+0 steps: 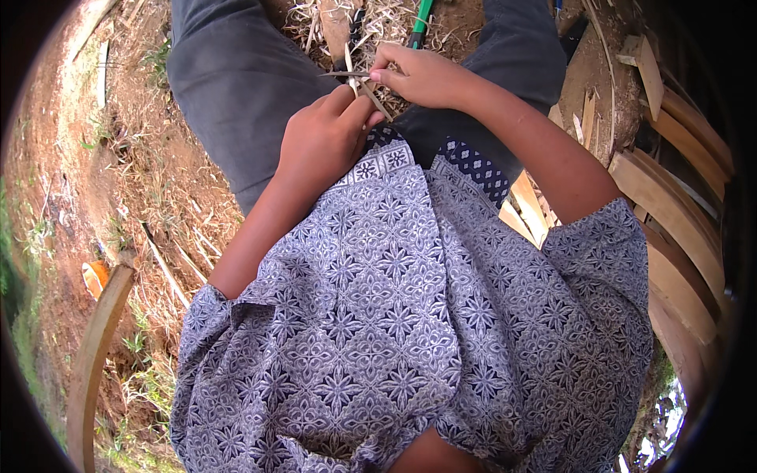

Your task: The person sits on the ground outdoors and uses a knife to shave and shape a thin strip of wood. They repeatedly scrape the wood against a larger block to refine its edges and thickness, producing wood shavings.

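Observation:
Between my dark-trousered legs, both hands meet over a pale, thin wooden stick [351, 61]. My left hand [323, 130] is closed round its lower part, fingers curled and partly hidden. From the right, my right hand [418, 75] pinches one end of a narrow dark blade [341, 74], which lies across the stick just above my left fingers. A flat brownish strip [377, 104] slants down beside my left fingertips; whether it belongs to the blade or is separate wood, I cannot tell.
Curled wood shavings [453, 24] cover the ground beyond my hands, around a wooden piece [334, 27] and a green-handled tool [422, 24]. Curved-looking planks [670, 213] are stacked on the right. At the lower left stands a wooden post [93, 355] near an orange object [95, 277].

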Tool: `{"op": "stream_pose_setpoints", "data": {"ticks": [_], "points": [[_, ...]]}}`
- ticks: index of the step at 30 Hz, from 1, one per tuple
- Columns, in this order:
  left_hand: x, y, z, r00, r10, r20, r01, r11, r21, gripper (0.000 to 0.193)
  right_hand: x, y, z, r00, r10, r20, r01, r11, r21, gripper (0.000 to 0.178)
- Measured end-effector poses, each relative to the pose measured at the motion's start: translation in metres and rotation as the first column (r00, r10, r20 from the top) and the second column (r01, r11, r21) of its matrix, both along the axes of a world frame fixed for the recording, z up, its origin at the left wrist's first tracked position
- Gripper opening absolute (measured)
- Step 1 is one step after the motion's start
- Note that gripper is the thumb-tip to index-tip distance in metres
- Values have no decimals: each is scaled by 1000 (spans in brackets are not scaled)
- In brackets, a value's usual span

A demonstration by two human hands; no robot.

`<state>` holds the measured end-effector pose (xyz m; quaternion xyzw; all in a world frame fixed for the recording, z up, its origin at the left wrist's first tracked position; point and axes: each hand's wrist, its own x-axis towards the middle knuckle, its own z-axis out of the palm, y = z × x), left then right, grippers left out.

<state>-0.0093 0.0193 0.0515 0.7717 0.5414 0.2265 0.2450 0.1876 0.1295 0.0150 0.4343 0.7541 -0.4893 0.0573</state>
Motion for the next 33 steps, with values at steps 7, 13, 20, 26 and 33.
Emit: {"op": "stream_pose_setpoints", "data": {"ticks": [7,13,20,26,33], "points": [[1,-3,-4,996,-91,22,90,995,31,20,-1,-7,4,999,-8,42,6,999,34,25],[1,-4,-6,994,-112,15,111,993,30,20,-2,-14,-4,999,-33,31,30,994,103,25],[-1,-3,-12,995,-98,-29,99,994,46,18,-2,-4,-15,999,20,30,-23,995,102,26],[-6,3,-9,983,184,14,-184,983,20,11,3,-8,4,999,-29,-31,26,995,-99,36],[-44,51,-16,931,363,37,-362,905,224,14,20,-19,-10,968,-163,-192,177,982,62,47]]}}
